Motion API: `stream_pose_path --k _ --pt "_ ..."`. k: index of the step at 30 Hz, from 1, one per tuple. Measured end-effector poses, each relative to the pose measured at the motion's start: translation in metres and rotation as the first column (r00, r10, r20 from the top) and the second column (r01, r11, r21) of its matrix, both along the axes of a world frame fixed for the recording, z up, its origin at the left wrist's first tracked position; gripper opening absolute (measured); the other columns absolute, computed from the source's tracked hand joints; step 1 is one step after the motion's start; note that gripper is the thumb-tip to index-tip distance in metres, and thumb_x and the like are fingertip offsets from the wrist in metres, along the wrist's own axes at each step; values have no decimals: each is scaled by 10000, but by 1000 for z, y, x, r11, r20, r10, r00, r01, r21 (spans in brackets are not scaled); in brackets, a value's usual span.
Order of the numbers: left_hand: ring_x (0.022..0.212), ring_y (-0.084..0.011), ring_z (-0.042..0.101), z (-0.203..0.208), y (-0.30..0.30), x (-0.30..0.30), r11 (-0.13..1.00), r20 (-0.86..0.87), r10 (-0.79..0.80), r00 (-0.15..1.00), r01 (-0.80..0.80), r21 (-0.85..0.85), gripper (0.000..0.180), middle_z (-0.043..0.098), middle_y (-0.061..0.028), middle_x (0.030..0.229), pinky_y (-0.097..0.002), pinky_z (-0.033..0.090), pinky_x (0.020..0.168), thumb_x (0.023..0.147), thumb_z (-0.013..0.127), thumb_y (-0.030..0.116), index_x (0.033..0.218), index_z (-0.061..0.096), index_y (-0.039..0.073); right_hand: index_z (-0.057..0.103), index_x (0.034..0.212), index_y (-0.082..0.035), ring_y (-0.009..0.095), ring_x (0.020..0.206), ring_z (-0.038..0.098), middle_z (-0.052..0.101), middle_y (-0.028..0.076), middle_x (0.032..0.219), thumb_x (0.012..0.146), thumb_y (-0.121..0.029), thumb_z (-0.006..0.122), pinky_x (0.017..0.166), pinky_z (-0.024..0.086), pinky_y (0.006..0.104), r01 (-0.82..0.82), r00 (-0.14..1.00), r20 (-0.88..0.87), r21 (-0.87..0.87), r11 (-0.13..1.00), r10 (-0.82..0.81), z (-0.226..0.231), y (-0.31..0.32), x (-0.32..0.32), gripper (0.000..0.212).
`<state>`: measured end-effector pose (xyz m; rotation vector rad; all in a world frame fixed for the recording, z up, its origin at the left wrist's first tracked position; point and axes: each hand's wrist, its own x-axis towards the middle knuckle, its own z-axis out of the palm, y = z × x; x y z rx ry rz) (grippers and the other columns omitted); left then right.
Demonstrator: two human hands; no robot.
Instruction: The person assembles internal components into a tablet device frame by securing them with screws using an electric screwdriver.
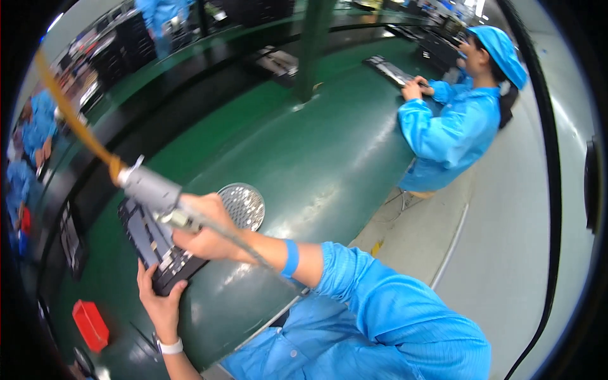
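My right hand [209, 229] is closed around a grey electric screwdriver [152, 189], which hangs from an orange cord and partly hides the fingers. The screwdriver's tip is out of sight. Beneath it lies a black, flat device housing [140, 231] with small light parts along its near end. My left hand [159, 303] grips the near corner of that housing, thumb on one side and fingers on the other. Just beyond my right hand stands a round metal dish [244, 206] holding many small shiny pieces.
A red bin [91, 325] sits on the green table [304, 171] at the lower left. A grey cable crosses over my right forearm. A green post [310, 54] rises from the table. At the far right a co-worker [453, 120] in blue handles another dark housing [389, 71].
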<state>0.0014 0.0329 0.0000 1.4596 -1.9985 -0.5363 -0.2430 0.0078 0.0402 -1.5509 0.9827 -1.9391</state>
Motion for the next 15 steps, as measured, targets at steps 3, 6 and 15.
stream_pose_path --k 3,6,15 --pt "1299 -412 495 -4 2 -8 997 -77 -32 996 26 -77 549 458 -289 1450 -419 396 1073 668 873 148 1137 636 -10 660 936 -9 131 627 640 661 126 703 719 -27 638 581 513 320 -9 996 88 140 990 -4 -3 4 -3 219" --pt "1293 -422 500 -4 -2 -15 994 -75 -57 996 49 -95 523 466 -290 1441 -415 424 1049 684 877 183 1114 648 -7 688 973 -11 94 702 630 698 36 798 770 10 694 651 524 273 33 996 -81 35 999 -30 -6 -9 -13 204" --pt "1112 -367 573 13 -3 -40 867 133 -305 943 333 -372 343 638 -155 1117 -441 487 913 700 818 76 997 677 -20 639 987 10 83 701 610 666 47 817 779 13 678 635 500 255 -65 998 -7 182 981 67 -2 -6 -1 212"
